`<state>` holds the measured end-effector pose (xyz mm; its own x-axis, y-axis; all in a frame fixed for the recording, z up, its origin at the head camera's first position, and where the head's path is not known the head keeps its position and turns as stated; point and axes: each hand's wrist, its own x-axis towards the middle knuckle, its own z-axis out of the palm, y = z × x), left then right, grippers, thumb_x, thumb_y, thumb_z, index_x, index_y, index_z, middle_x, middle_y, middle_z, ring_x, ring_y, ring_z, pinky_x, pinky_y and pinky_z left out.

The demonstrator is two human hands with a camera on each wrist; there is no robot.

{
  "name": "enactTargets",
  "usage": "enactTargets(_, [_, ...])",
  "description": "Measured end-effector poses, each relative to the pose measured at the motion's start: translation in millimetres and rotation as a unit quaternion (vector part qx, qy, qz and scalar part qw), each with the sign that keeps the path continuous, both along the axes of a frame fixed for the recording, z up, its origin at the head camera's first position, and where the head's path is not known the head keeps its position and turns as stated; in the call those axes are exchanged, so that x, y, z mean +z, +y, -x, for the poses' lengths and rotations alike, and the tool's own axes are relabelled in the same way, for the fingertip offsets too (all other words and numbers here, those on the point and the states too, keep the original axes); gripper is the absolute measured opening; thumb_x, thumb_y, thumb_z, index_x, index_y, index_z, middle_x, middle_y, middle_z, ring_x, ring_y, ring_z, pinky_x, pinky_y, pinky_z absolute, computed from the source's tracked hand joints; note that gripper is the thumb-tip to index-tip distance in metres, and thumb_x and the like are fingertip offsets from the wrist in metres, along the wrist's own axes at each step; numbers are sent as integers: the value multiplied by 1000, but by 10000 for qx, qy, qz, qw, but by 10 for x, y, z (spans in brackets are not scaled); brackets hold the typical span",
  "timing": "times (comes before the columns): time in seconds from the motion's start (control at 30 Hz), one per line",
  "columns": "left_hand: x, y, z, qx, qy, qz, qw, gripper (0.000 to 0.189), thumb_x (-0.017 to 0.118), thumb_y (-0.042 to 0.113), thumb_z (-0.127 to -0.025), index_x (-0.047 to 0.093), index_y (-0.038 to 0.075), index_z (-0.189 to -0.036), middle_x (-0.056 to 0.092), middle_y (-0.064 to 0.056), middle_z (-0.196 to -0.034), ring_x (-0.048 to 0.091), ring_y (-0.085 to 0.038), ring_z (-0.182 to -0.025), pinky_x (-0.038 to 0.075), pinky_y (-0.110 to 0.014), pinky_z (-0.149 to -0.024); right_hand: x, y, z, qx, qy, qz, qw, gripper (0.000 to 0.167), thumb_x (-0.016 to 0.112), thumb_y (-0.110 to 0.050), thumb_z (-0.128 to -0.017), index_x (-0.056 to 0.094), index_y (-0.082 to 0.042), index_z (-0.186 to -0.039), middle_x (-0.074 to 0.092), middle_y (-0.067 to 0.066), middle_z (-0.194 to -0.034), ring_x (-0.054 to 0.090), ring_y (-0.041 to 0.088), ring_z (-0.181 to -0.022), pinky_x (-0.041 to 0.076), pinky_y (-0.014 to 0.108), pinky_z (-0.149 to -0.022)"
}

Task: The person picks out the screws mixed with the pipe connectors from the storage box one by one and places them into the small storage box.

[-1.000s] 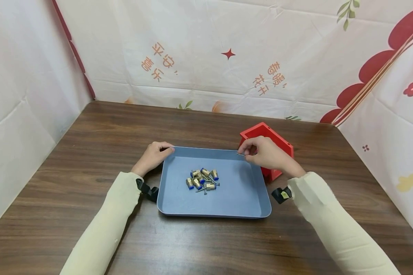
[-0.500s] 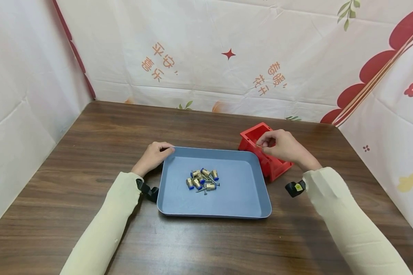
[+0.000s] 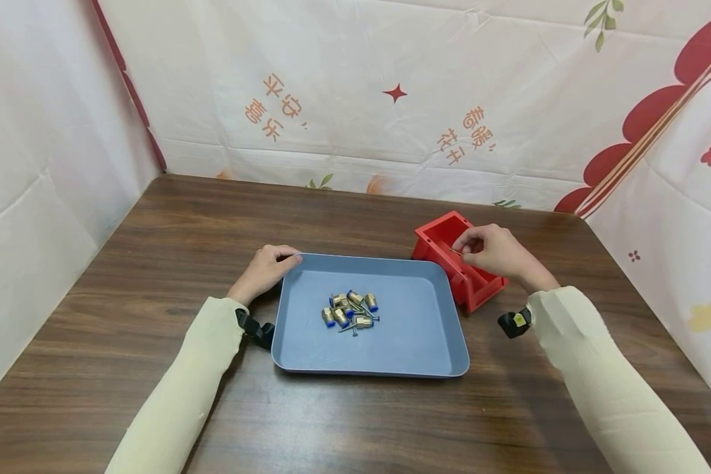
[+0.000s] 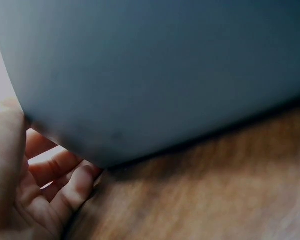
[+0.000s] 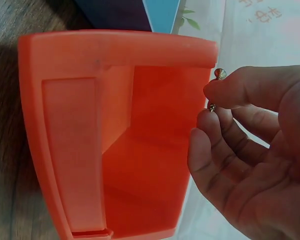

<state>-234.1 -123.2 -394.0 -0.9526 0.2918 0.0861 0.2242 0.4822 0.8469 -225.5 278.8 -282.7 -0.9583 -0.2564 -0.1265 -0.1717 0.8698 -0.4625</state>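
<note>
In the head view, the left hand [image 3: 264,271] grips the far left corner of a blue-grey tray [image 3: 409,329], thumb at the rim. The left wrist view shows its fingers [image 4: 55,167] curled against the tray's outside [image 4: 155,80]. Brass fittings [image 3: 364,322] with blue ends lie heaped in the tray, mixed with several screws [image 3: 347,327]. The right hand [image 3: 500,253] is over a red bin [image 3: 473,295], pinching a small screw [image 5: 220,74] between thumb and fingertips. In the right wrist view the bin's inside [image 5: 150,170] shows no parts where visible.
A brown wood-grain table [image 3: 237,408] carries everything. The red bin stands close against the tray's far right corner. A white printed cloth [image 3: 355,85] hangs behind the table and along both sides. Each wrist wears a black camera [image 3: 514,323].
The right hand has moved right, from above the tray's far right corner to over the red bin, still pinching the screw. The left hand stays on the tray.
</note>
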Motion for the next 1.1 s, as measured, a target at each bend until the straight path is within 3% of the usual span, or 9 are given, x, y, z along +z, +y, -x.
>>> enactTargets(0.43, [2,-2,6,43,42,4,10000,29,55,19,-95,70,2,-112,66,-17,-117,61,-31,-108,49,-46,-92,8,10,2,95,135,-111,9998,29,66,-4,-84,62,4,-111,60,21,-104,54,31,-92,53,34,-76])
enactTargets(1.1, [6,-10,6,11,-42,31,10000,29,54,20,-96,69,2,-115,65,-17,-120,60,-31,-109,49,-47,-93,91,-133,7,186,267,-89,9994,27,66,-4,-85,62,2,-111,60,19,-103,53,28,-92,51,35,-78])
